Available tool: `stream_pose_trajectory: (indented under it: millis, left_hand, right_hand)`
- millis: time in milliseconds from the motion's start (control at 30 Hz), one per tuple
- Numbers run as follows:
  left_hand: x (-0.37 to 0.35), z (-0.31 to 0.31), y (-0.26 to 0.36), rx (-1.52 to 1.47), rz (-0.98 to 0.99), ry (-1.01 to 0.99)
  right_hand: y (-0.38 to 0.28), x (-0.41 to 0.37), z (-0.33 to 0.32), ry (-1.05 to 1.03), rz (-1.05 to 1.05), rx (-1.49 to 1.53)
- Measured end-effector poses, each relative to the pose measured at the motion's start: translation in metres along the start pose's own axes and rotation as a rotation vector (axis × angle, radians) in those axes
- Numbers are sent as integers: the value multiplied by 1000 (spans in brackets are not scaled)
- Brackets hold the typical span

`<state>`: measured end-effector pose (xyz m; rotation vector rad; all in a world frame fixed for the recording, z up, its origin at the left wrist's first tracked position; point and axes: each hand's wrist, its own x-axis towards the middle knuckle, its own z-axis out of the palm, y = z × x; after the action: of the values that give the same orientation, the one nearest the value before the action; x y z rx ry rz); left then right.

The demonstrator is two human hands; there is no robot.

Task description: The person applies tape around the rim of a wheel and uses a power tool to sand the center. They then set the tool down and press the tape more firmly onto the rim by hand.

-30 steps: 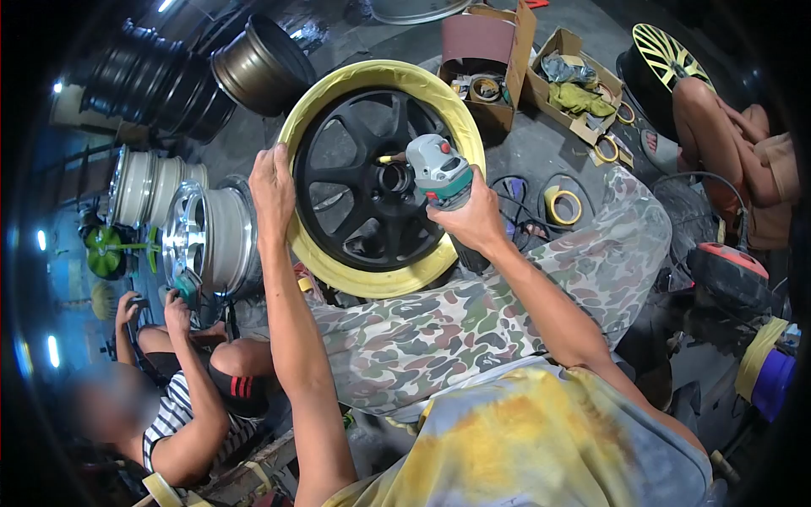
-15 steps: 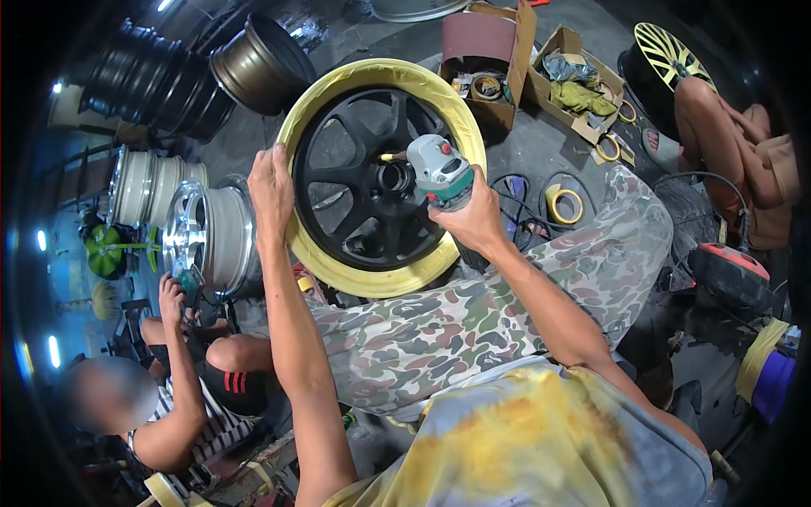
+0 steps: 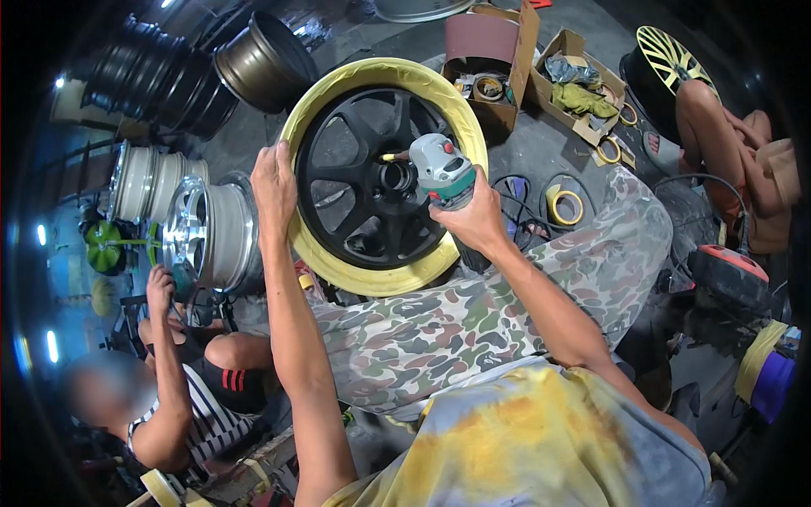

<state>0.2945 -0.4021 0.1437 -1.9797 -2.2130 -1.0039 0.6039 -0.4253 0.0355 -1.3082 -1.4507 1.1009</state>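
Note:
In front of me stands a black multi-spoke wheel (image 3: 338, 173), its outer rim wrapped in yellow masking tape (image 3: 338, 269). My left hand (image 3: 274, 186) is closed over the taped rim on the left side. My right hand (image 3: 477, 215) grips an angle grinder (image 3: 445, 169) with a grey gear head, a teal-green body and a red button. A small yellow-tipped bit (image 3: 393, 157) points from the grinder head toward the hub, close to the spokes above the centre bore. The lower wheel edge is near my camouflage-trousered leg (image 3: 422, 338).
Left, a seated person (image 3: 182, 380) works beside polished silver wheels (image 3: 228, 237). Dark wheels (image 3: 165, 80) and a bronze wheel (image 3: 266, 63) stand behind. Open cardboard boxes (image 3: 579, 84), tape rolls (image 3: 564, 205) and a cable lie to the right, near another person's legs (image 3: 718, 152).
The seated person's hand on the left has moved up. My hands, the grinder and the wheel have hardly moved.

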Motion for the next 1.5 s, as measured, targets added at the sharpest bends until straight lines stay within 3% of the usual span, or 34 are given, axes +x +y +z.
stream_pose_trajectory:
  millis: [233, 433, 767, 900, 1100, 1267, 1500]
  left_hand:
    - [-3, 1, 2, -18, 30, 25]
    - [-4, 0, 13, -39, 39, 22]
    - [-2, 4, 8, -27, 24, 34]
    - [5, 4, -10, -18, 34, 44]
    - [24, -1, -66, 107, -161, 29]
    - [29, -10, -103, 41, -328, -6]
    - [29, -14, -126, 113, -308, -34]
  right_hand:
    - [0, 8, 0, -41, -2, -32]
    - [-7, 10, 6, -52, -155, -165]
    - [2, 12, 1, -38, 131, -23]
    - [12, 5, -9, -12, 119, 5]
    - [13, 3, -38, 22, 64, 70]
    - [20, -1, -44, 40, 58, -25]
    - [14, -2, -46, -16, 123, -64]
